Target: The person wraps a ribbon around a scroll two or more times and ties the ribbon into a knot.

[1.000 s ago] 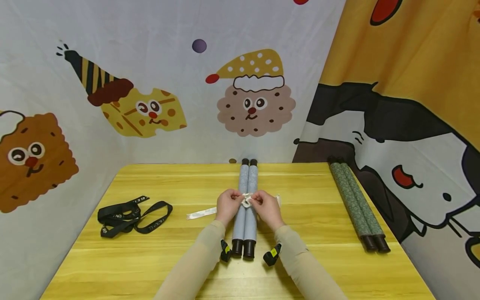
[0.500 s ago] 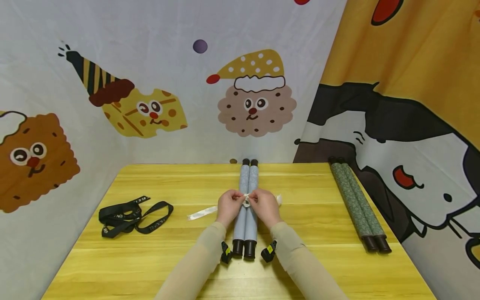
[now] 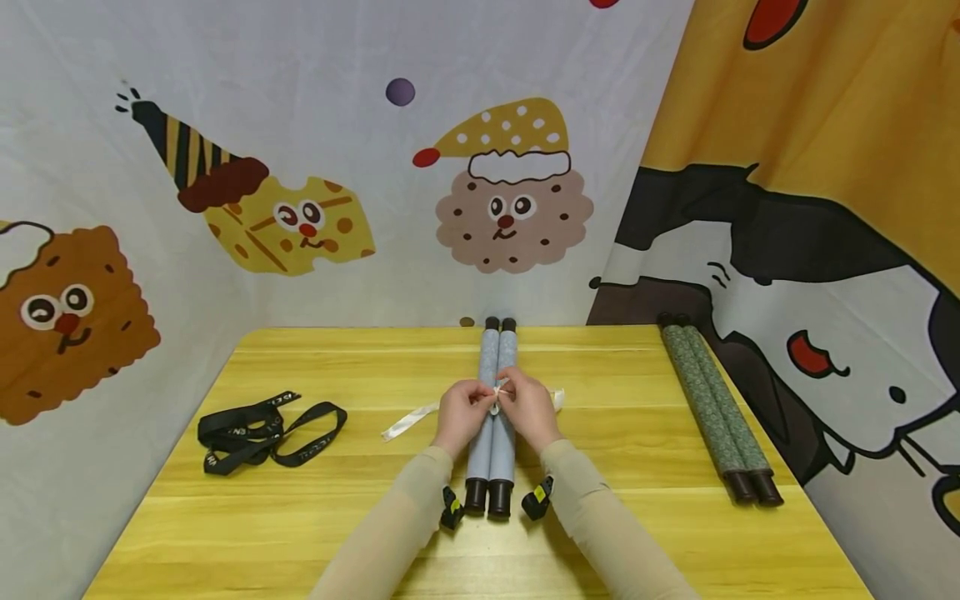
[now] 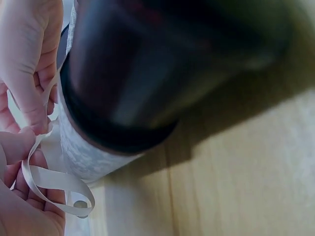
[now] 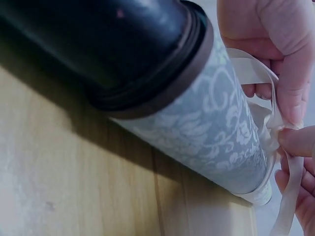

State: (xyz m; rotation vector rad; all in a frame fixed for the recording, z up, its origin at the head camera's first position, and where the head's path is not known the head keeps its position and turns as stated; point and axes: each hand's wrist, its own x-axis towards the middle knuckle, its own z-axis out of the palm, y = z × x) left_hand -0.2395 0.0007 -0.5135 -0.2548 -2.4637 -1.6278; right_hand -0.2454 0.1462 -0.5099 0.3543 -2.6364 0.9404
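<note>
- Head view: the left hand (image 3: pixel 460 416) and right hand (image 3: pixel 529 412) each pinch a white ribbon (image 3: pixel 410 422) with thumb and fingers, above 2 blue-grey rolls (image 3: pixel 502 454) lying side by side mid-table. Fingers partly cover the ribbon's centre; 1 end trails to the left.
- Around them on the wooden table (image 3: pixel 615 375), a black strap (image 3: pixel 228 426) lies in loose loops at left and 2 green rolls (image 3: pixel 701 408) lie together at right; a cartoon-printed cloth (image 3: pixel 337 83) hangs behind.
- White lettering runs along the strap, too small to read fully.
- Left wrist view: a dark end cap (image 4: pixel 133 69) fills the foreground, blocking much of its roll; a ribbon loop shows beside the fingers.
- Right wrist view: a pale floral pattern (image 5: pixel 211 123) is plain here, only faint texture from the head.
</note>
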